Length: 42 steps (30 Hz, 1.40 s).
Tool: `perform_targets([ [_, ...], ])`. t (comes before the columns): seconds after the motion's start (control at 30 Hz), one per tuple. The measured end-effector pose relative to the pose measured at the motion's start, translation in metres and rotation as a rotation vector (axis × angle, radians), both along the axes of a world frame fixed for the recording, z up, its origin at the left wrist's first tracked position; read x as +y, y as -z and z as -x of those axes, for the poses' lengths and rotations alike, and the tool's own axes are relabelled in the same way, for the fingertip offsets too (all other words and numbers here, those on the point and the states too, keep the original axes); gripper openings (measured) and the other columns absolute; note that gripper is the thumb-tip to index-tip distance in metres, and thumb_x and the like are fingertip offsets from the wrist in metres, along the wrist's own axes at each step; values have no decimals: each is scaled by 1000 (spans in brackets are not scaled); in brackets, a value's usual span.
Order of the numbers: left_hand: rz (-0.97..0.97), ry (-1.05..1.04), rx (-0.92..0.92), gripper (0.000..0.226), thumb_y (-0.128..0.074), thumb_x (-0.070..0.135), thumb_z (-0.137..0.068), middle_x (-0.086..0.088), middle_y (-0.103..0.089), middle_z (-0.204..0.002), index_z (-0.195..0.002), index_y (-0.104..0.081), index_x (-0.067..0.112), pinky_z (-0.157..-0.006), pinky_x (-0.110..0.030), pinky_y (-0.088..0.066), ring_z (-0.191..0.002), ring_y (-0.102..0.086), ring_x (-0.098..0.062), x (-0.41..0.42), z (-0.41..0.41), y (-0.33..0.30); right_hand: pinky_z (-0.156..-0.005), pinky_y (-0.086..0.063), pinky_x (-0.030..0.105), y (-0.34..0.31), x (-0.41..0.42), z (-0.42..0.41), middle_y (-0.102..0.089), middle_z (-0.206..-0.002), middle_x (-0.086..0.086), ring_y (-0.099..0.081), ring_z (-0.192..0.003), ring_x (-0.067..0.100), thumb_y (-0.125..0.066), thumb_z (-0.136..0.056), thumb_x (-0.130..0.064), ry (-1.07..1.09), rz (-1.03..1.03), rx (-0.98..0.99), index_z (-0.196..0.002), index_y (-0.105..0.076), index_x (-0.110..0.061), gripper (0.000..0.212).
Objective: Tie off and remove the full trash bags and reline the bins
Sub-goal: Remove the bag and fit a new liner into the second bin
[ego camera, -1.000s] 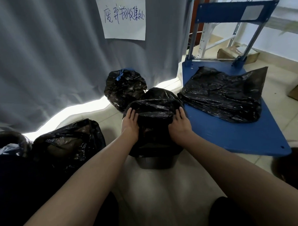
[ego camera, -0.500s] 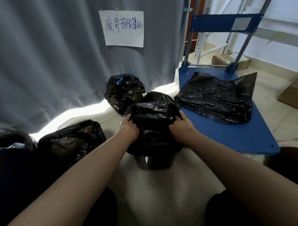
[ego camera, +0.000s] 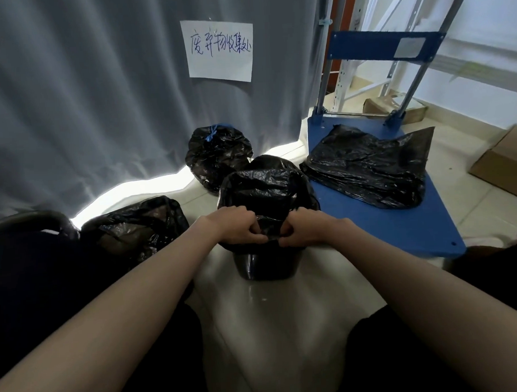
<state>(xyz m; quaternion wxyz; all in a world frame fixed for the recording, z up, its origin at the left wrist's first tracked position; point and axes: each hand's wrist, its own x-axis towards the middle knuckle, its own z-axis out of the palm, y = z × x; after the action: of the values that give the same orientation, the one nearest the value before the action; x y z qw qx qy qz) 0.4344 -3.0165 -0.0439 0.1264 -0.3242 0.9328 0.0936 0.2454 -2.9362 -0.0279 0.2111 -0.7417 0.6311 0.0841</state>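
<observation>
A small dark bin stands on the pale floor in front of me, with a black trash bag draped over its top. My left hand and my right hand sit close together at the bag's near edge, both with fingers curled into the plastic, pinching it. A tied full black bag with a blue tie stands behind the bin by the curtain. Another full black bag lies to the left.
A blue platform trolley stands at the right with flat black bags piled on it. A grey curtain with a paper sign hangs behind. A cardboard box sits far right. A dark bin rim shows at left.
My hands have moved from the bag's sides, palms flat, to its near edge and closed together, gathering plastic between curled fingers. The view shifted slightly.
</observation>
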Motion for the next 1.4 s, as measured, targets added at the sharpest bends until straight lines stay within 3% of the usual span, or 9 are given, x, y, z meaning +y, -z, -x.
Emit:
perform_targets([
  [0.07, 86, 49, -4, 32, -57, 59, -83, 10, -59, -67, -85, -72, 31, -59, -28, -39, -70, -60, -16, 5, -2, 2, -57, -43, 26, 1, 6, 4, -56, -79, -5, -58, -79, 18, -62, -86, -41, -2, 37, -4, -93, -67, -21, 22],
  [0.43, 429, 111, -115, 21, -55, 31, -86, -3, -67, -102, -101, -64, 19, -66, -34, -46, -91, -67, -27, 33, 21, 25, -65, -39, 33, 23, 20, -11, -65, -105, 5, -64, -96, 27, -54, -92, -16, -89, 341, 238, -104, -64, -17, 16],
  [0.6, 430, 70, -98, 17, -57, 27, -84, -3, -67, -101, -98, -64, 18, -62, -32, -38, -90, -67, -27, 33, 25, 27, -69, -32, 30, 22, 16, -1, -55, -74, -2, -52, -77, 19, -59, -81, -54, 38, 370, 107, -73, -59, -24, 31],
  [0.67, 421, 65, -85, 22, -58, 30, -83, -2, -66, -103, -101, -64, 18, -64, -33, -41, -92, -67, -27, 31, 27, 27, -71, -35, 31, 22, 14, 4, -54, -80, 0, -44, -84, 18, -52, -81, -60, 162, 466, 22, -67, -60, -24, 39],
  [0.8, 414, 91, -62, 38, -62, 53, -79, 0, -68, -99, -98, -65, 20, -63, -31, -42, -88, -67, -24, 28, 27, 27, -86, -47, 44, 25, 15, 15, -43, -126, 10, -43, -114, 31, -49, -93, -27, 373, 357, -72, -109, -60, -7, 28],
  [0.87, 387, 31, 20, 70, -47, 85, -68, 2, -68, -86, -88, -68, 21, -60, -29, -40, -79, -66, -22, 28, 23, 24, -85, -48, 49, 29, 17, 17, -35, -134, 12, -48, -110, 36, -47, -93, -12, 448, 299, -130, -119, -50, -3, 28],
  [0.93, 403, -65, 168, 84, -25, 92, -72, 2, -66, -85, -83, -69, 21, -67, -32, -41, -82, -64, -21, 27, 19, 18, -80, -49, 50, 31, 18, 14, -29, -135, 14, -51, -102, 39, -51, -88, -4, 535, 364, -177, -123, -43, -5, 36],
  [1.1, 456, -322, 302, 43, -49, 44, -92, -8, -49, -118, -114, -58, 9, -88, -37, -45, -110, -48, -25, 10, 5, 12, -70, -40, 43, 33, 7, 12, -30, -133, 18, -49, -83, 36, -51, -90, -3, 605, 349, -221, -142, -25, -9, 59],
  [1.4, 115, -670, 192, 61, -58, 3, -85, -24, -45, -133, -139, -32, -7, -90, -41, -47, -117, -53, -39, 1, -2, 17, -73, -39, 45, 42, -5, 8, -29, -139, 25, -51, -95, 43, -50, -92, -1, 646, 341, -264, -149, -12, -5, 69],
])
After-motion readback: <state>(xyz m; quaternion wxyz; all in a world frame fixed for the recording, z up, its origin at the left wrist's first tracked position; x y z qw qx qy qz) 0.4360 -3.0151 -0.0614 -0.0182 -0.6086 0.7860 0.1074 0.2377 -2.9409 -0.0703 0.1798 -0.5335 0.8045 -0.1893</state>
